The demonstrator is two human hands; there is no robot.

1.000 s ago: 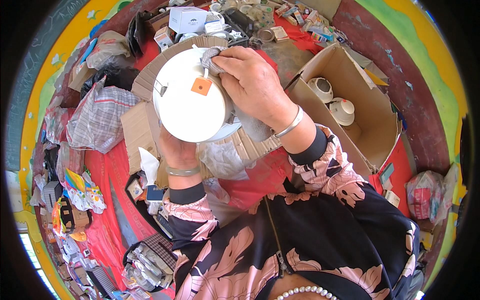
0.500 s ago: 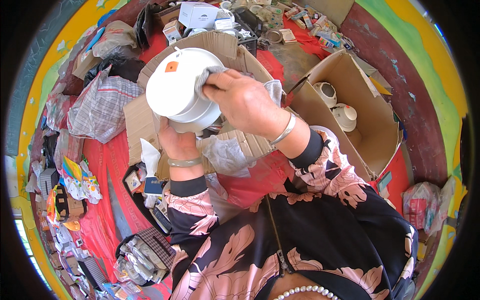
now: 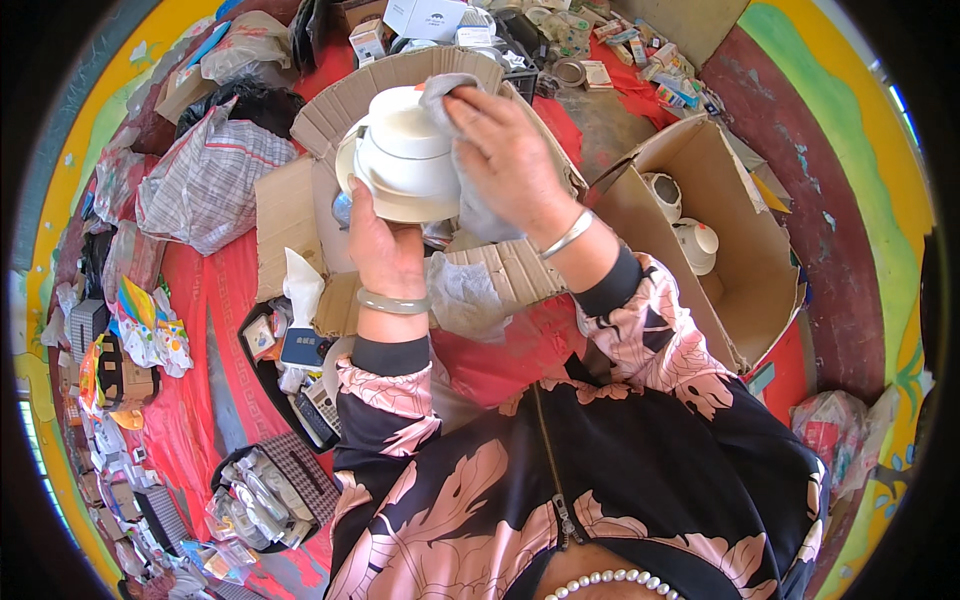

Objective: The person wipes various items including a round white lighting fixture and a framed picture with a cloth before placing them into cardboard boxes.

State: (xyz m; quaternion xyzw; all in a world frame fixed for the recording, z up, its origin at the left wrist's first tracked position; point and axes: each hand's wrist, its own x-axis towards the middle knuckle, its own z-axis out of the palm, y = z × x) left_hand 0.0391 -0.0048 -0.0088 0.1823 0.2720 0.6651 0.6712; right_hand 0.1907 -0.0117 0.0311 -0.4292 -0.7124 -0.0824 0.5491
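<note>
My left hand (image 3: pixel 383 245) grips a round white lamp-like fixture (image 3: pixel 405 155) from below, holding it up over a flattened cardboard sheet (image 3: pixel 300 215). My right hand (image 3: pixel 505 155) presses a grey cloth (image 3: pixel 470 190) against the fixture's right side and top. The fixture is tilted so its side and raised top face me. Both wrists wear bangles, and flowered sleeves cover the forearms.
An open cardboard box (image 3: pixel 740 270) at the right holds white fixtures (image 3: pixel 690 240). A checked bag (image 3: pixel 205 185) lies at the left on the red cloth (image 3: pixel 215 330). Small boxes and clutter (image 3: pixel 430 20) fill the far side; remotes and gadgets (image 3: pixel 255 495) lie at the lower left.
The fixture has been turned from its flat face toward me to its side and top. My right hand with the cloth has slid across to its right side.
</note>
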